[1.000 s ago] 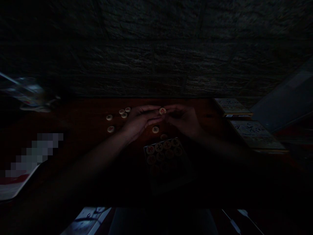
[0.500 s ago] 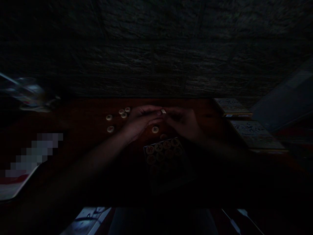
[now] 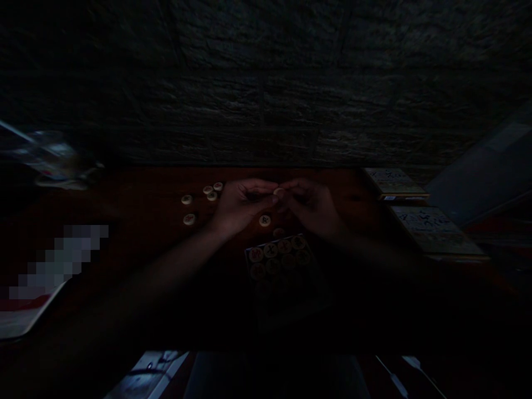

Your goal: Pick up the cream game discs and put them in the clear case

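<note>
My left hand (image 3: 239,205) and my right hand (image 3: 311,205) meet at the fingertips above the dark red-brown table. Between them both pinch a pale round xiangqi piece (image 3: 278,192), partly covered by the fingers. Just below the hands lies a loose piece (image 3: 265,220) with a dark character, and a dimmer piece (image 3: 278,232) sits beside the box. The open box (image 3: 253,296) holds rows of pieces with red and dark characters; its near part is lost in shadow. Left of my left hand several more pieces (image 3: 208,189) lie scattered.
Two flat printed boxes (image 3: 394,180) lie at the right side of the table. A clear plastic cup (image 3: 54,158) stands at the far left, with a blurred-out flat object (image 3: 41,302) nearer. A stone-patterned wall (image 3: 266,100) rises behind the table.
The fingers have shifted around the held piece, and the left fingers are now drawn into a rounder pinch. The loose pieces and the box stay in place.
</note>
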`<move>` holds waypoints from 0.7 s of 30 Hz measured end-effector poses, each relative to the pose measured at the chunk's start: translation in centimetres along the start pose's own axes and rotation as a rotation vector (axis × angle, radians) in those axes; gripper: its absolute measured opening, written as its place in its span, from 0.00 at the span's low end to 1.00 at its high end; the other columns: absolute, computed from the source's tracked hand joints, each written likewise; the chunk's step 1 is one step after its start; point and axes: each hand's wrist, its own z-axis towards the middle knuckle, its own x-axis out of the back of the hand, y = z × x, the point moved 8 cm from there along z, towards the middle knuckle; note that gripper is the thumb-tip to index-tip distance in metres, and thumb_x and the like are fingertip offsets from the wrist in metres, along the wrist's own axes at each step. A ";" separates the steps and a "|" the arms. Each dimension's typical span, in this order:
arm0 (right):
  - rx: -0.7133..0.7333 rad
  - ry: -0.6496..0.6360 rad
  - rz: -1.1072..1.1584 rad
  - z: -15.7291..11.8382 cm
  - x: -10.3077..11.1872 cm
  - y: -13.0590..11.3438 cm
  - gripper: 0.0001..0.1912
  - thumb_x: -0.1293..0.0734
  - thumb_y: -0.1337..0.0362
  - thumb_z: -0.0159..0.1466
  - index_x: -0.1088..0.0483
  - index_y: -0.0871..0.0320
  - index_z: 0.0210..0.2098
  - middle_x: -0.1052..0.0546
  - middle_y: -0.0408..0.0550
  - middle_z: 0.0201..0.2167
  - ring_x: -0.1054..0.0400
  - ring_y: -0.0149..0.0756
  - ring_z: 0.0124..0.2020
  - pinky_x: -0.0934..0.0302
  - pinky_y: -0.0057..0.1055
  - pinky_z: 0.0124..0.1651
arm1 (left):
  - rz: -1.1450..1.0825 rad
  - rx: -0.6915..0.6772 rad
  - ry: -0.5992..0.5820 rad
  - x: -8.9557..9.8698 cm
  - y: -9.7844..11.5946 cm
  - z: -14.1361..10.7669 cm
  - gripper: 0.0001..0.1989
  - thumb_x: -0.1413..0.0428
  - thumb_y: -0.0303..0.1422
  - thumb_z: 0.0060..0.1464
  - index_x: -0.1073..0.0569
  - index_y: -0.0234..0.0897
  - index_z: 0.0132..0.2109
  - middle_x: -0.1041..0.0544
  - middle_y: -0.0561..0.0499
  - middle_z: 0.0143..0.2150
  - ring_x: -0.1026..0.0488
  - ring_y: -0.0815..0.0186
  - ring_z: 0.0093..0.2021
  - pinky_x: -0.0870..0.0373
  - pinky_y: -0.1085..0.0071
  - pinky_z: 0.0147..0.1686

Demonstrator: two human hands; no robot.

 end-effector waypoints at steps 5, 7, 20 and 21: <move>-0.015 0.031 -0.013 0.2 0.4 0.2 0.21 0.23 0.44 0.62 0.19 0.58 0.36 0.16 0.47 0.30 0.24 0.33 0.26 0.30 0.27 0.25 | 0.071 -0.045 -0.008 -0.2 0.3 -0.1 0.14 0.26 0.33 0.47 0.13 0.38 0.42 0.12 0.46 0.43 0.15 0.59 0.43 0.19 0.62 0.50; -0.032 0.028 0.014 0.4 0.5 0.4 0.21 0.23 0.44 0.61 0.20 0.58 0.33 0.17 0.47 0.28 0.24 0.33 0.25 0.29 0.28 0.26 | 0.047 -0.020 -0.001 -0.2 0.2 -0.2 0.13 0.26 0.33 0.47 0.13 0.39 0.42 0.12 0.46 0.42 0.15 0.59 0.41 0.19 0.62 0.48; -0.075 0.009 0.098 0.6 0.4 1.0 0.17 0.19 0.50 0.57 0.17 0.57 0.37 0.16 0.47 0.29 0.23 0.35 0.27 0.26 0.33 0.31 | -0.022 0.077 -0.010 -0.1 -0.1 -0.2 0.16 0.26 0.34 0.48 0.13 0.39 0.46 0.12 0.45 0.46 0.14 0.58 0.44 0.19 0.58 0.54; -0.072 0.013 0.098 0.6 0.4 0.9 0.17 0.19 0.51 0.57 0.17 0.57 0.37 0.16 0.47 0.29 0.23 0.35 0.27 0.27 0.33 0.31 | 0.012 0.047 -0.021 -0.1 0.1 -0.2 0.16 0.26 0.33 0.48 0.14 0.39 0.46 0.12 0.45 0.46 0.14 0.58 0.45 0.20 0.58 0.54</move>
